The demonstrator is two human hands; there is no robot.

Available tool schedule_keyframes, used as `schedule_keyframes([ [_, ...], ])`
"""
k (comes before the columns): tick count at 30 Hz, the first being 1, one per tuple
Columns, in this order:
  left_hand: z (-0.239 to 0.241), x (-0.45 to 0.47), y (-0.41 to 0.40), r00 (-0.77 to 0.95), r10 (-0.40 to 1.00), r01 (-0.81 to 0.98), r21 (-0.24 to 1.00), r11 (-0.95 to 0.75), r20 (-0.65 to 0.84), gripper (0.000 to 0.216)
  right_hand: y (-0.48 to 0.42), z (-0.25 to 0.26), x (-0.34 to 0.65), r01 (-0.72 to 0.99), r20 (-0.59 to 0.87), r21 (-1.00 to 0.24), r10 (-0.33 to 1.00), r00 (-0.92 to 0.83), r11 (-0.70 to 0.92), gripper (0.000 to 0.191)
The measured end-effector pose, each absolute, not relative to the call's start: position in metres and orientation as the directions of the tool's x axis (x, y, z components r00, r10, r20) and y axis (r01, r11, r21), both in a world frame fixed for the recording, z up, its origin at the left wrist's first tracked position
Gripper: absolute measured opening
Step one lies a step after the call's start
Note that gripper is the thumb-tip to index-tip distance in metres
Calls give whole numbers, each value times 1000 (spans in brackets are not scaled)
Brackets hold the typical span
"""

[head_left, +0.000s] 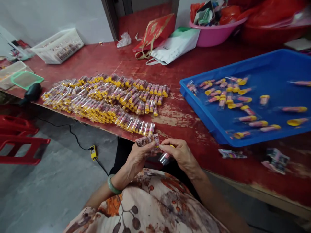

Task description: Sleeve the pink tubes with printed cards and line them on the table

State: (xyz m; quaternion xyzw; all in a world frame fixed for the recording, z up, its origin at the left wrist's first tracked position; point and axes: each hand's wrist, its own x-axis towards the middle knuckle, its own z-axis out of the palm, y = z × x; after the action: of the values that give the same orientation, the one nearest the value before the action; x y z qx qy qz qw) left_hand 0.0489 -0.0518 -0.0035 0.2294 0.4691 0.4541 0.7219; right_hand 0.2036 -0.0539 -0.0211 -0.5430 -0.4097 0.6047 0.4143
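Note:
My left hand [136,157] pinches a stack of small printed strips [145,140] just over the front edge of the red table. Close beside it, my right hand [182,153] is closed around a small see-through tube [165,158] with a yellow end, and its fingertips meet the edge of the strips. Many similar yellow-ended tubes [104,100] with pinkish labels lie in packed rows to the left. On the right, a blue tray [269,60] holds scattered pink and yellow tubes [259,123].
Printed packets [232,153] lie below the tray. Behind are a white bag [173,47], a red bag [155,32] and a pink basin [213,35]. A white basket [59,47] stands back left. Red stools [17,142] and a cable with a yellow socket [93,152] occupy the floor.

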Motion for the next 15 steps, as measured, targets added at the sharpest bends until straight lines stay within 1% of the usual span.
schedule_keyframes([
  [2, -4, 44, -53, 88, 876, -455, 764, 458, -474, 37, -55, -21, 208, -102, -319, -939, 942, -105, -329, 29],
  [4, -3, 39, -54, 19, 872, -470, 765, 440, -490, 39, -58, -20, 213, -194, -309, -921, 938, -161, -337, 33],
  [6, -2, 33, -55, -29, 861, -484, 761, 432, -508, 40, -64, -18, 219, -267, -296, -895, 924, -243, -357, 31],
  [9, -2, 27, -56, -72, 853, -525, 746, 409, -518, 39, -74, -17, 223, -262, -243, -904, 910, -336, -339, 25],
  [11, -2, 24, -55, -76, 852, -560, 729, 392, -517, 36, -79, -17, 222, -217, -161, -946, 930, -331, -241, 23],
  [12, -2, 23, -54, -75, 853, -577, 720, 386, -517, 35, -80, -16, 220, -182, -101, -970, 947, -305, -162, 22],
  [14, -2, 21, -51, -65, 846, -604, 696, 388, -529, 34, -82, -15, 215, -66, 56, -997, 973, -223, 42, 19],
  [15, -2, 21, -49, -59, 838, -613, 682, 398, -543, 34, -82, -14, 211, 9, 143, -989, 973, -180, 147, 18],
])
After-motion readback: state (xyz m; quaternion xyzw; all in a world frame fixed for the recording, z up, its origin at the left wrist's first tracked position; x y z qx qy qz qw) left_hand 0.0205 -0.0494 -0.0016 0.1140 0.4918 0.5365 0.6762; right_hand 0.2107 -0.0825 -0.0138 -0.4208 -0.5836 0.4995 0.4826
